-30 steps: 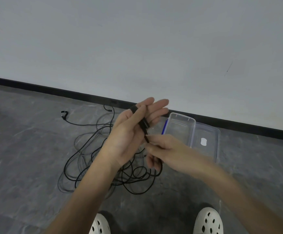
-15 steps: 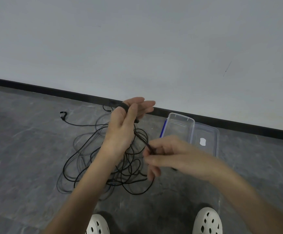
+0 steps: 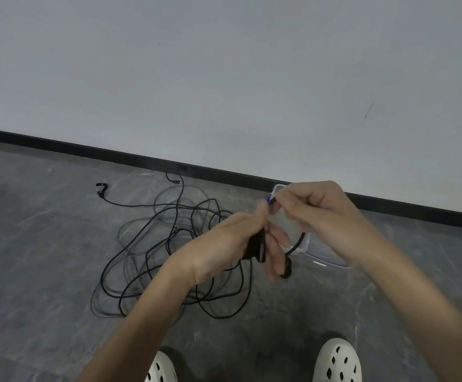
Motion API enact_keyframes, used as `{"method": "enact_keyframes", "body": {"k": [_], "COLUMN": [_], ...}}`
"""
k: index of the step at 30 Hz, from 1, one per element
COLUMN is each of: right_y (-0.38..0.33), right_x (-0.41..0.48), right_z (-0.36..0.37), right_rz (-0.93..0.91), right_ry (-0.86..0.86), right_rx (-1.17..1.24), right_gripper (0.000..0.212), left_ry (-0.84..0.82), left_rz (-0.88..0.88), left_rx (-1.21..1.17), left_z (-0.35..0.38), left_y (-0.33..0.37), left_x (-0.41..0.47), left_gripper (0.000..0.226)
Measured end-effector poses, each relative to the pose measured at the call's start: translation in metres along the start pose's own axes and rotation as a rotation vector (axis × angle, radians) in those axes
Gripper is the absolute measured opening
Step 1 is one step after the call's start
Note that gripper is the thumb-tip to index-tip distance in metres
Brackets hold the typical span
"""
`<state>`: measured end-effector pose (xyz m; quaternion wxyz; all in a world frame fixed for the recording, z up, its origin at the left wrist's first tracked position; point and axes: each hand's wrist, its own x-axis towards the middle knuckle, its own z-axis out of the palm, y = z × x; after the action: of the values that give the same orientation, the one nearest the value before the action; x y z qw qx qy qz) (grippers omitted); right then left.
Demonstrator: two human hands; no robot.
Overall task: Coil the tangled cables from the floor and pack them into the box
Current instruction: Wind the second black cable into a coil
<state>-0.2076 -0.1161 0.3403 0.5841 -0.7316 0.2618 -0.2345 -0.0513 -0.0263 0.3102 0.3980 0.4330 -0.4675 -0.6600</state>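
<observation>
Plain pale grey wall (image 3: 224,64) fills upper half, one thin dark scuff mark (image 3: 367,113) at right. Black baseboard (image 3: 58,146) runs along its foot, slanting down to the right. Floor (image 3: 31,244) is mottled grey stone-look, evenly lit.

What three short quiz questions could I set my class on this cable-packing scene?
1. True or false: the left hand is empty.
2. Where does the tangled cable pile lie? A) on the floor, left of the clear plastic box; B) inside the box; C) on a table.
3. Fill in: the ___ hand pinches a cable strand in front of the box.
Key: 1 false, it grips a black cable bundle; 2 A; 3 right hand.
</observation>
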Motion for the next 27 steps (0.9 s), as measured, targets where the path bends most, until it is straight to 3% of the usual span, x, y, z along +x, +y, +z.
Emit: {"method": "enact_keyframes", "body": {"k": [3, 7, 11, 15, 18, 21, 23, 27], "right_y": [0.003, 0.006, 0.009, 0.013, 0.016, 0.016, 0.016, 0.019], "right_x": [0.003, 0.005, 0.009, 0.011, 0.011, 0.007, 0.003, -0.007], "right_z": [0.002, 0.007, 0.020, 0.035, 0.039, 0.047, 0.058, 0.078], "right_rz": [-0.016, 0.014, 0.084, 0.235, 0.245, 0.290, 0.284, 0.228], "right_ry": [0.088, 0.149, 0.071, -0.075, -0.092, -0.071, -0.073, -0.155], "right_rx": [-0.021, 0.036, 0.102, 0.321, 0.245, 0.124, 0.126, 0.052], "right_gripper": [0.017, 0.007, 0.030, 0.027, 0.044, 0.042, 0.037, 0.024], "left_ry": [-0.119, -0.200, -0.198, -0.176, -0.150, -0.058, 0.099, 0.403], "left_rz": [0.022, 0.055, 0.151, 0.243, 0.317, 0.384, 0.411, 0.470], "left_rx": [-0.023, -0.137, -0.257, -0.326, -0.449, -0.626, -0.679, -0.472], "left_z": [0.007, 0.011, 0.007, -0.001, -0.003, -0.002, -0.004, -0.013], "left_y": [0.003, 0.008, 0.010, 0.009, 0.009, 0.012, 0.014, 0.012], "left_x": [-0.004, -0.008, -0.009, -0.012, -0.010, -0.008, -0.007, -0.005], "left_gripper": [0.033, 0.026, 0.029, 0.030, 0.029, 0.027, 0.028, 0.025]}}
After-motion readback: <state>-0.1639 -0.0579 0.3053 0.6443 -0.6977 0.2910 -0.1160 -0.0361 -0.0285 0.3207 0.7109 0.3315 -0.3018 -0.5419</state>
